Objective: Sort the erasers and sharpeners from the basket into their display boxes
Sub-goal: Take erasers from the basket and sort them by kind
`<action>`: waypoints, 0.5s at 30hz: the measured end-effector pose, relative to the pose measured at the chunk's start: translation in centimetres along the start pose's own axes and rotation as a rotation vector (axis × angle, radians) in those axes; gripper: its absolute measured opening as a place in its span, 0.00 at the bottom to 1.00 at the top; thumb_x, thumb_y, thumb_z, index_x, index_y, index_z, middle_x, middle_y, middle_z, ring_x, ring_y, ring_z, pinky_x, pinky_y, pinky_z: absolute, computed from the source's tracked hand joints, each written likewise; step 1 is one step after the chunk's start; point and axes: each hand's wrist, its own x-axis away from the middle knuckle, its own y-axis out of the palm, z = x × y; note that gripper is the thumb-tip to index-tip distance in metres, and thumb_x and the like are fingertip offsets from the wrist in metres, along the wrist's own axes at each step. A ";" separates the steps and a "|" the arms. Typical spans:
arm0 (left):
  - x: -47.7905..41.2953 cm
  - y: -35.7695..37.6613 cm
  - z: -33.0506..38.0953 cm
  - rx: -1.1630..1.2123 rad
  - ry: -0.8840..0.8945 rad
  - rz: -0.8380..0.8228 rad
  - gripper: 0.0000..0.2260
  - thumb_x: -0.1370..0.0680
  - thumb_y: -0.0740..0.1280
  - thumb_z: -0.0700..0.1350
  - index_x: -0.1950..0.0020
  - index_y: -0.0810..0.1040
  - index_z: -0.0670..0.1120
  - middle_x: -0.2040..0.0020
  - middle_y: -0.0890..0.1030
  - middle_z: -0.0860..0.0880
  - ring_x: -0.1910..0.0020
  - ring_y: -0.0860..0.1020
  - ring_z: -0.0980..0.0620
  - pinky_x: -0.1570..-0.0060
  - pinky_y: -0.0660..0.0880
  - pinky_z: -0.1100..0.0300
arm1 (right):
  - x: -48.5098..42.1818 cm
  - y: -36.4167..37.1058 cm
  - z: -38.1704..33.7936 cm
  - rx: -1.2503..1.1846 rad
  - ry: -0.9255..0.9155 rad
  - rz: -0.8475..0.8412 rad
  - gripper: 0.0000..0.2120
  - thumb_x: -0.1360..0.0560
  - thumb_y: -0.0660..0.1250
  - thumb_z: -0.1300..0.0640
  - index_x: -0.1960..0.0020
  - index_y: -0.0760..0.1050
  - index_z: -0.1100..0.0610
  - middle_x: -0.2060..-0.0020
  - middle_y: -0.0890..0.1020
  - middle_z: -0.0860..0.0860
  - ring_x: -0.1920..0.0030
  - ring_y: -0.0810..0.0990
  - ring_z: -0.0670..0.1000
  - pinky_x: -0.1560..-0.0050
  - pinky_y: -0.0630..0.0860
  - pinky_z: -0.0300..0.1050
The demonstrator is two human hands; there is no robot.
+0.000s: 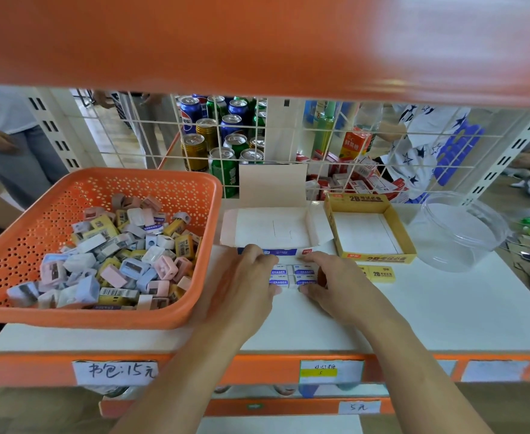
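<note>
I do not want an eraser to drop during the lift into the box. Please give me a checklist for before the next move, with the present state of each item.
1. The white erasers form one squared block: ok, four labels show, two rows, touching.
2. The left hand and right hand grip the block at both ends: ok.
3. The white display box is open, floor bare: ok.
4. Block free of that box's front wall: cannot tell, fingers hide the gap.
5. The yellow erasers are in the yellow box: not ok, they lie on the shelf before it.
</note>
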 end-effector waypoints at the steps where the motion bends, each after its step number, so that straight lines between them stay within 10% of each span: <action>1: 0.1 0.0 0.2 -0.010 -0.004 0.003 0.19 0.23 0.69 0.45 0.32 0.72 0.46 0.39 0.68 0.52 0.43 0.72 0.53 0.42 0.71 0.60 | 0.1 -0.1 0.0 0.001 0.005 0.004 0.26 0.24 0.68 0.53 0.28 0.66 0.49 0.55 0.71 0.45 0.55 0.69 0.45 0.55 0.64 0.35; 10: 0.9 -5.0 3.9 -0.167 0.199 0.215 0.19 0.25 0.69 0.41 0.35 0.74 0.50 0.39 0.72 0.48 0.39 0.72 0.46 0.42 0.69 0.52 | 0.3 -2.2 -2.9 0.023 -0.207 0.425 0.16 0.26 0.68 0.61 0.38 0.75 0.59 0.46 0.78 0.56 0.50 0.77 0.56 0.52 0.74 0.47; 15: 2.0 -11.0 1.3 -0.238 0.039 0.257 0.22 0.21 0.64 0.44 0.28 0.66 0.53 0.29 0.66 0.50 0.31 0.65 0.49 0.34 0.63 0.52 | -1.4 -2.3 -7.4 0.085 -0.307 0.375 0.19 0.25 0.68 0.57 0.36 0.74 0.59 0.42 0.77 0.58 0.42 0.75 0.59 0.41 0.71 0.53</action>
